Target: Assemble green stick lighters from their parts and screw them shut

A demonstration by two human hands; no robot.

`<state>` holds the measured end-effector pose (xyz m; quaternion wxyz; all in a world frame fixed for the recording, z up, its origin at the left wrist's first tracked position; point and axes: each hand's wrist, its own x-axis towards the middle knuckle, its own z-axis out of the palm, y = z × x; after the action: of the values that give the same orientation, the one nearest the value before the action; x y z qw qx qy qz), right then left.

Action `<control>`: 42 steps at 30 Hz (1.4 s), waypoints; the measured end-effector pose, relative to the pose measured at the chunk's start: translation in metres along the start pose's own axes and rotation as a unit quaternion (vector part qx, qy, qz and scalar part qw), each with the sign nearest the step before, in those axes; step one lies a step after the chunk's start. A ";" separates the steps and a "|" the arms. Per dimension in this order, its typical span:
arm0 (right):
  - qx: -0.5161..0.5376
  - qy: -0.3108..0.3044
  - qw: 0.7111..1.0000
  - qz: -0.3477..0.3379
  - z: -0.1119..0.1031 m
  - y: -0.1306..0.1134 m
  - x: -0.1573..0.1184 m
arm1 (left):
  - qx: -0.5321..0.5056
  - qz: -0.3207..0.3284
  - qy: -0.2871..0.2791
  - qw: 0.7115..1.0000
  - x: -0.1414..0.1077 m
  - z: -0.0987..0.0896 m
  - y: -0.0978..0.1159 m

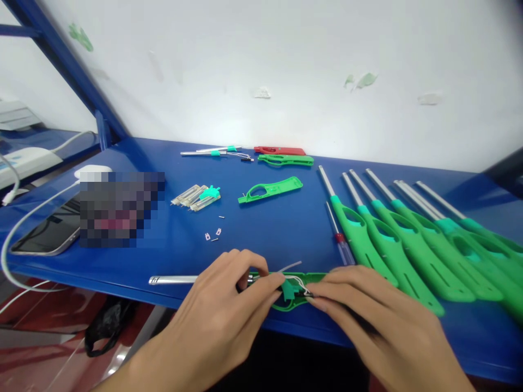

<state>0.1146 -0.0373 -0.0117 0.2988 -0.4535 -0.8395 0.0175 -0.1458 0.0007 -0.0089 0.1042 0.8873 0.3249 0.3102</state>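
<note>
Between my hands at the front edge lies an opened gas lighter, its green half shell (pixel 292 307) facing up and its metal tube (pixel 174 280) pointing left. My left hand (pixel 231 299) is closed, thumb and fingertips pinching at the teal trigger (pixel 289 291) inside the shell. My right hand (pixel 368 316) is closed too, its fingertips on a small black part (pixel 307 294) where the white wires (pixel 300 280) end. A thin clear tube (pixel 291 267) sticks up behind the shell. My fingers hide much of the inside and the shell's right end.
Several assembled green lighters (pixel 388 234) and a screwdriver (pixel 343 247) lie right. Behind are a loose green half shell (pixel 281 188), fuel tanks (pixel 183 195), teal triggers (pixel 210 193) and tiny parts (pixel 207 237). A phone (pixel 51 228) with a white cable (pixel 8 239) lies left.
</note>
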 end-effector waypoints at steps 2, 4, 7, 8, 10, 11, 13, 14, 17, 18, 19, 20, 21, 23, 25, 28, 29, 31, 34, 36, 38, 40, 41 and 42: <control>-0.003 -0.002 1.000 -0.008 -0.001 -0.001 0.002 | -0.010 -0.003 0.002 1.000 -0.001 0.000 0.000; -0.010 -0.005 1.000 -0.009 -0.001 -0.002 0.004 | -0.016 -0.011 0.002 1.000 -0.002 0.000 0.000; -0.021 0.005 1.000 -0.005 0.001 -0.003 0.006 | -0.025 -0.023 0.002 0.999 -0.002 0.001 0.000; -0.021 0.009 1.000 -0.005 0.001 -0.003 0.006 | -0.027 -0.024 0.003 0.999 -0.001 0.002 0.000; -0.012 0.008 1.000 -0.007 0.003 -0.003 0.008 | -0.032 -0.022 0.011 0.999 -0.001 0.002 0.000; -0.007 0.004 1.000 -0.007 0.003 -0.003 0.009 | -0.034 -0.020 0.015 0.999 0.000 0.003 -0.001; 0.001 -0.003 1.000 -0.007 0.005 -0.003 0.009 | -0.033 -0.013 0.023 0.999 0.000 0.003 0.000; 0.003 -0.007 1.000 -0.004 0.006 -0.002 0.009 | -0.030 -0.009 0.025 0.999 0.001 0.003 0.000; 0.011 -0.016 1.000 0.014 0.008 -0.002 0.007 | -0.020 -0.003 0.025 0.999 0.002 0.002 0.000; 0.014 -0.017 1.000 0.019 0.008 -0.002 0.006 | -0.020 -0.002 0.024 1.000 0.002 0.001 0.000; 0.018 -0.018 0.999 0.025 0.008 -0.003 0.006 | -0.020 -0.002 0.024 1.000 0.003 0.001 0.000; 0.023 -0.017 0.999 0.029 0.009 -0.003 0.005 | -0.021 -0.002 0.024 0.999 0.003 0.001 0.000; 0.027 -0.017 0.999 0.034 0.009 -0.004 0.006 | -0.023 -0.003 0.023 0.999 0.003 0.000 0.000; 0.036 -0.013 0.998 0.043 0.009 -0.005 0.007 | -0.028 -0.005 0.025 0.999 0.004 0.000 0.000; 0.042 -0.007 0.998 0.051 0.009 -0.005 0.008 | -0.030 -0.002 0.028 0.999 0.005 0.001 0.000; 0.050 0.003 0.997 0.059 0.010 -0.006 0.011 | -0.024 0.008 0.036 0.999 0.005 0.003 -0.001; 0.053 0.005 0.997 0.060 0.010 -0.006 0.011 | -0.021 0.011 0.039 0.999 0.005 0.003 -0.001; 0.062 0.008 0.996 0.060 0.009 -0.007 0.012 | -0.018 0.013 0.043 0.999 0.005 0.004 -0.001; 0.076 0.005 0.996 0.052 0.008 -0.007 0.013 | -0.014 0.019 0.044 0.999 0.004 0.005 -0.001; 0.082 0.002 0.996 0.045 0.007 -0.007 0.013 | -0.011 0.023 0.043 0.999 0.004 0.005 -0.002; 0.081 0.003 0.996 0.042 0.008 -0.006 0.013 | -0.009 0.025 0.043 0.999 0.004 0.005 -0.002; 0.075 0.004 0.996 0.045 0.009 -0.006 0.011 | -0.008 0.025 0.042 0.999 0.004 0.004 -0.002; 0.071 0.006 0.996 0.045 0.009 -0.005 0.011 | -0.006 0.025 0.042 0.999 0.005 0.004 -0.002; 0.068 0.008 0.997 0.047 0.010 -0.005 0.010 | -0.003 0.025 0.042 0.999 0.005 0.003 -0.002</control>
<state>0.1020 -0.0302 -0.0133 0.3347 -0.4709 -0.8118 0.0853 -0.1419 0.0052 -0.0098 0.0850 0.8812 0.3057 0.3505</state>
